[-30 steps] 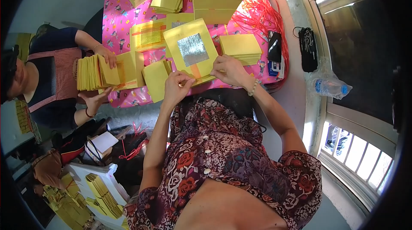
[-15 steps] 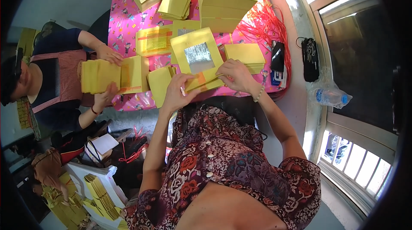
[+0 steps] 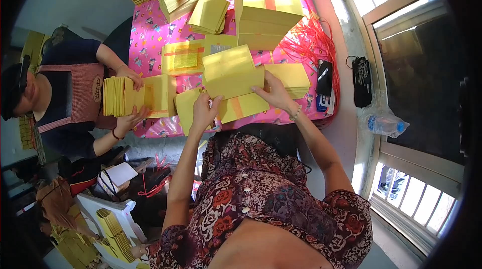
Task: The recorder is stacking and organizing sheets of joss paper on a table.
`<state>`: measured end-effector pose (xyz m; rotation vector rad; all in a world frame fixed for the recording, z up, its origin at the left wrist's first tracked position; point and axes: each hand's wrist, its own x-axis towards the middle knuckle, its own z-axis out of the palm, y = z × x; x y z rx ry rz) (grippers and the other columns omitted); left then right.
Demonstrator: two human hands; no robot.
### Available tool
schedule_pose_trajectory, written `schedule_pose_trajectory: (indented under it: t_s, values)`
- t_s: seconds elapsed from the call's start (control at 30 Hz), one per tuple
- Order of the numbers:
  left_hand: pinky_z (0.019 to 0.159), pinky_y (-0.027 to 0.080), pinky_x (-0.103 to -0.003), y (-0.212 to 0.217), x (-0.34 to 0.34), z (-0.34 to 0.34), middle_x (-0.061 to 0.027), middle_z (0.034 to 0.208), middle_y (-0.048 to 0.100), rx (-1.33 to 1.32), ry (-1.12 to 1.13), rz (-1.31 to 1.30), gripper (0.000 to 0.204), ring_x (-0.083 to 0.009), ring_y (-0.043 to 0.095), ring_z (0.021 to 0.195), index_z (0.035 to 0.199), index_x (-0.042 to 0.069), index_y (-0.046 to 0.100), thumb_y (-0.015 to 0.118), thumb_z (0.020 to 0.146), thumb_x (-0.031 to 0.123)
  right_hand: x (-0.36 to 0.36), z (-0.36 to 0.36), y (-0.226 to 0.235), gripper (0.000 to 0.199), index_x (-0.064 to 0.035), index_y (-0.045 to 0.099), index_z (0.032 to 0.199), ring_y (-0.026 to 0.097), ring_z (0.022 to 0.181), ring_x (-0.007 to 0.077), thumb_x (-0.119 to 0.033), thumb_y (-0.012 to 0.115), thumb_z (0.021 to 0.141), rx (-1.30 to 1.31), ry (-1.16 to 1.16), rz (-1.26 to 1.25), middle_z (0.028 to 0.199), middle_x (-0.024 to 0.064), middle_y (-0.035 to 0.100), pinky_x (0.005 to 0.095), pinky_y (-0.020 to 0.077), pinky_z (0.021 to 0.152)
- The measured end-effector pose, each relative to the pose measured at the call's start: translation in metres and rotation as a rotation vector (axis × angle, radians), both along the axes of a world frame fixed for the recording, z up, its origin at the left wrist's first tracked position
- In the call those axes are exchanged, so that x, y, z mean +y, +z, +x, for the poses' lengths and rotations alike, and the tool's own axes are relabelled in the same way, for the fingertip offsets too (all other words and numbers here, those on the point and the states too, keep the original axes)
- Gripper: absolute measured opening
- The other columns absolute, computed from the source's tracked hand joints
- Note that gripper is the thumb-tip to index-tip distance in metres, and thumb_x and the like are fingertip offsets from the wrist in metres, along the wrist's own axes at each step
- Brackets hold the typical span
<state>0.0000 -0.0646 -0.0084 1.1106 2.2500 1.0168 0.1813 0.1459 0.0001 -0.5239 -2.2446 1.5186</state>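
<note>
Yellow sheets (image 3: 233, 71), two or more, are pinched by the left hand (image 3: 203, 111) and right hand (image 3: 273, 93). One bottle (image 3: 384, 123) is seen near the window (image 3: 416, 33).

A yellow sheet (image 3: 233, 71) is held flat over the pink cloth, plain side up, pinched at its near edge. Under it lies another sheet (image 3: 242, 107) with an orange stripe, tilted right.
</note>
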Motion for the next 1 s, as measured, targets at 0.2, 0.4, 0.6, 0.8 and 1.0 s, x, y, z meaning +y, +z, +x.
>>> schedule_pose_trajectory:
  t_s: [0.2, 0.4, 0.6, 0.8, 1.0]
  values:
    - [0.064, 0.048, -0.026, 0.016, 0.018, 0.012, -0.0102, 0.091, 0.069, -0.269, 0.153, 0.154, 0.043, -0.0145, 0.064, 0.075, 0.125, 0.001, 0.046, 0.065, 0.090, 0.016, -0.007, -0.016, 0.006, 0.032, 0.0003, 0.059, 0.112, 0.060, 0.077, 0.0259, -0.022, 0.067, 0.090, -0.181, -0.111, -0.008, 0.090, 0.0151, 0.061, 0.0353, 0.0484, 0.070]
    - [0.054, 0.043, -0.032, 0.007, 0.024, 0.024, -0.0087, 0.076, 0.064, -0.135, 0.311, 0.191, 0.048, -0.0166, 0.054, 0.056, 0.125, 0.005, 0.043, 0.067, 0.085, 0.015, -0.009, -0.017, -0.006, 0.029, 0.0025, 0.059, 0.103, 0.058, 0.085, 0.0355, -0.019, 0.069, 0.087, -0.152, -0.165, 0.099, 0.097, 0.0186, 0.059, 0.0400, 0.0471, 0.075]
    - [0.079, 0.051, -0.035, 0.008, 0.025, 0.032, -0.0175, 0.104, 0.067, -0.159, 0.288, 0.197, 0.049, -0.0265, 0.067, 0.093, 0.131, 0.003, 0.038, 0.062, 0.089, 0.012, -0.015, -0.016, -0.003, 0.030, 0.0020, 0.057, 0.103, 0.056, 0.086, 0.0325, -0.017, 0.072, 0.084, -0.179, -0.233, 0.182, 0.096, 0.0174, 0.056, 0.0393, 0.0461, 0.074]
    - [0.083, 0.050, -0.040, -0.004, 0.024, 0.039, -0.0195, 0.111, 0.063, 0.001, 0.338, 0.167, 0.050, -0.0312, 0.065, 0.099, 0.133, 0.005, 0.036, 0.061, 0.090, 0.012, -0.017, -0.020, 0.004, 0.031, 0.0014, 0.053, 0.098, 0.060, 0.089, 0.0380, -0.021, 0.071, 0.085, -0.221, -0.258, 0.124, 0.100, 0.0204, 0.059, 0.0429, 0.0478, 0.076]
    - [0.078, 0.050, -0.040, 0.013, 0.029, 0.038, -0.0146, 0.100, 0.062, -0.139, 0.413, 0.107, 0.050, -0.0331, 0.065, 0.090, 0.133, 0.006, 0.037, 0.061, 0.090, 0.013, -0.017, -0.027, -0.002, 0.029, -0.0009, 0.052, 0.097, 0.062, 0.079, 0.0403, -0.025, 0.067, 0.088, -0.343, -0.322, 0.146, 0.094, 0.0190, 0.061, 0.0470, 0.0481, 0.068]
